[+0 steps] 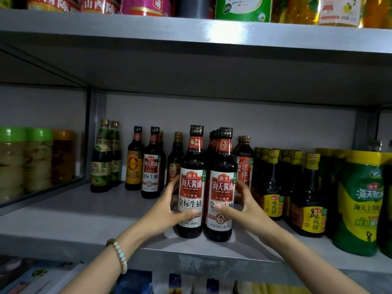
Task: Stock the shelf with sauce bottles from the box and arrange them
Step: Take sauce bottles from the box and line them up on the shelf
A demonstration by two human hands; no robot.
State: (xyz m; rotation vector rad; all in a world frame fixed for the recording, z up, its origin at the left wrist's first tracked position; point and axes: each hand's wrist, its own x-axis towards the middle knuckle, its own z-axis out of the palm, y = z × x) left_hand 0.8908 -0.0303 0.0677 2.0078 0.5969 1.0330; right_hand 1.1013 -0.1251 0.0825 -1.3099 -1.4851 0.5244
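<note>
Grey metal shelf (84, 225) in a shop rack, with a pale back panel and a grey upright post at the left rear. The upper shelf (148, 24) overhead carries red-labelled tins and yellow oil bottles, cropped by the frame. The front left stretch of the shelf board is bare.

Two dark soy bottles stand upright at the front edge, side by side and touching or nearly so: the left sauce bottle (192, 187) and the right sauce bottle (222, 187), both with red-and-white labels facing out. More matching bottles (213, 143) line up behind the right one — only necks and caps show.

The left hand (167, 211) holds the left bottle, its fingers wrapped round the left side and the thumb across the lower label. The right hand (244, 209) holds the right bottle the same way, thumb on the front and fingers round the right side. There is a bead bracelet (119, 254) on the left wrist.

Surroundings: smaller dark bottles (151, 164) stand further back on the left, well apart from the pair. Yellow-capped bottles (273, 187) crowd close on the right — just beside the right hand's fingers. Beyond them is a green-and-yellow tub (358, 204). Green-lidded jars (12, 162) sit in the neighbouring bay at far left. The goods on the lower shelf are blurred.
</note>
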